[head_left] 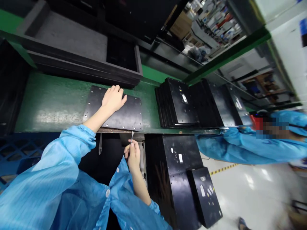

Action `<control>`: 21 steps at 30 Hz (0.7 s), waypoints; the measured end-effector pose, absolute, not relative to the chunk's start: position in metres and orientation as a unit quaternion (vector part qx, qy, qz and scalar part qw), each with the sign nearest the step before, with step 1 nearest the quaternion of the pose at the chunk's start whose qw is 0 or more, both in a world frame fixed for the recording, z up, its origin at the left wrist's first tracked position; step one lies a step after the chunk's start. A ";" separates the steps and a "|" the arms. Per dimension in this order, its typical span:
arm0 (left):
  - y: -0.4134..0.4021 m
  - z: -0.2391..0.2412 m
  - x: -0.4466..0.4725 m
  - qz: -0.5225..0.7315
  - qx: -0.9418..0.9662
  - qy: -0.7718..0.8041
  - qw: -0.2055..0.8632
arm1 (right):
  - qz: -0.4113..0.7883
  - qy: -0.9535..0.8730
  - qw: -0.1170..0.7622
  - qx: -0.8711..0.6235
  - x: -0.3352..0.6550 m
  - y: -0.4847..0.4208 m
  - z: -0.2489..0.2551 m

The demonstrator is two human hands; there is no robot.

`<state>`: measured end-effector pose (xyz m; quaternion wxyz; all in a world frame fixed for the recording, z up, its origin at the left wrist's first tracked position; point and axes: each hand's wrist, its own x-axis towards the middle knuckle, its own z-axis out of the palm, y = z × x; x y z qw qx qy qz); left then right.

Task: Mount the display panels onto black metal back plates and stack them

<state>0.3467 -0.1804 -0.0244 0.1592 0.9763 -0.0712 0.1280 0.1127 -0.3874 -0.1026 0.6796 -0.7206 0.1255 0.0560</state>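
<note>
A flat black plate (120,116) with small holes along its edges lies on the green bench, its near edge close to the bench's front edge. My left hand (113,99) rests palm down on the plate, thumb out to the right, fingers lying toward its far edge. Below the plate's near right corner, my right hand (133,156) pinches a thin metal tool (132,136) with a small, flattened, spoon-like tip. That tip points up at the plate's edge; whether it touches cannot be made out. The tool's exact kind is unclear.
Behind the plate sits a grey foam-lined tray (72,35). Black panels (178,102) stand in a row at the right of the green bench (55,102). Black boxes (182,159) are stacked below. A co-worker in a blue sleeve (240,147) is at the far right.
</note>
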 end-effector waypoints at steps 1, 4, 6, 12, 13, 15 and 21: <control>-0.181 -0.025 0.346 0.129 0.976 -0.072 0.159 | 0.054 0.125 0.677 -0.723 0.117 -0.388 -0.103; -0.182 -0.026 0.346 0.131 0.976 -0.073 0.155 | 0.029 0.138 0.661 -0.737 0.127 -0.389 -0.105; -0.182 -0.026 0.345 0.130 0.977 -0.078 0.148 | 0.013 0.149 0.657 -0.739 0.129 -0.387 -0.107; -0.179 -0.020 0.343 0.104 0.981 -0.106 0.126 | 0.024 0.182 0.704 -0.686 0.131 -0.374 -0.110; -0.178 -0.018 0.343 0.101 0.981 -0.109 0.124 | 0.027 0.185 0.714 -0.675 0.132 -0.371 -0.111; -0.178 -0.017 0.343 0.096 0.981 -0.116 0.122 | 0.029 0.183 0.731 -0.657 0.134 -0.365 -0.113; -0.176 -0.018 0.344 0.091 0.979 -0.131 0.123 | 0.009 0.145 0.735 -0.662 0.142 -0.358 -0.123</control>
